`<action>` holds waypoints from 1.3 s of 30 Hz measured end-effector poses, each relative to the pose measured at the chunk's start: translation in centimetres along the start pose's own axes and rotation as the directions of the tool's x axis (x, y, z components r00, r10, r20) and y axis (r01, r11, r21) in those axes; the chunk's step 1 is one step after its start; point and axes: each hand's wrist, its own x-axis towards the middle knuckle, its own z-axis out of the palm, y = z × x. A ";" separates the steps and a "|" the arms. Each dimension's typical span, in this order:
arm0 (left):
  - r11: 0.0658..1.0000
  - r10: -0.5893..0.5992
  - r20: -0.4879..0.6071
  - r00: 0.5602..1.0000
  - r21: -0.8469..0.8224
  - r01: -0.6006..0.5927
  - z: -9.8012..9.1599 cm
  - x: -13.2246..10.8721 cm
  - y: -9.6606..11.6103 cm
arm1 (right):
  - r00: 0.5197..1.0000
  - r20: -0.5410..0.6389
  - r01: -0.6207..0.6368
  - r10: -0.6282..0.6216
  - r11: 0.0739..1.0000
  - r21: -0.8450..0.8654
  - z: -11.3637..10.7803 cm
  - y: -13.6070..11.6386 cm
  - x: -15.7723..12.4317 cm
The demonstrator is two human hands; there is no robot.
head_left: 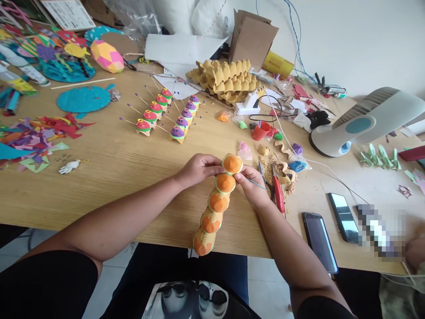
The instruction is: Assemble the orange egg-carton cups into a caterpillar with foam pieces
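Note:
A strip of egg-carton cups (218,203), topped with orange clay-like caps and light green rims, runs from my hands down toward my lap. My left hand (200,171) pinches the far end cup from the left, thumb against its edge. From the right, my right hand (253,185) grips the same end with thumb and fingers. A thin blue strand (257,184) shows at my right hand; whether it is held I cannot tell. Beyond my hands stand two decorated strips, one with red and green caps (156,107) and one with purple caps (186,115), with thin sticks poking out.
Scissors (262,173) and a red-handled cutter (278,188) lie right of my right hand, near carton scraps (284,170). Phones (319,239) rest at the right front edge. Stacked egg trays (226,77), a fan (352,119), and paper cutouts (40,137) surround the work area.

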 end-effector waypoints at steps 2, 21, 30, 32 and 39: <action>0.999 0.024 -0.024 0.999 0.037 -0.023 0.0 -0.1 0.2 | 1.000 0.015 -0.003 0.003 1.000 -0.021 -0.1 0.0 0.0; 0.999 0.044 -0.011 0.999 -0.029 -0.045 0.3 -0.1 0.0 | 0.998 -0.027 -0.061 0.065 0.989 0.135 0.1 0.5 0.1; 0.986 -0.054 0.030 0.998 -0.157 0.058 0.3 -0.1 -0.3 | 0.996 0.003 -0.092 0.094 0.964 0.251 0.7 -0.1 0.1; 0.979 -0.059 0.036 0.998 -0.192 0.065 0.3 -0.1 -0.6 | 0.995 0.015 -0.098 0.098 0.963 0.252 0.7 0.0 0.1; 0.862 -0.150 0.090 0.984 -0.476 0.175 1.0 -0.4 -0.9 | 0.995 0.048 -0.094 0.084 0.954 0.284 1.1 -0.1 0.1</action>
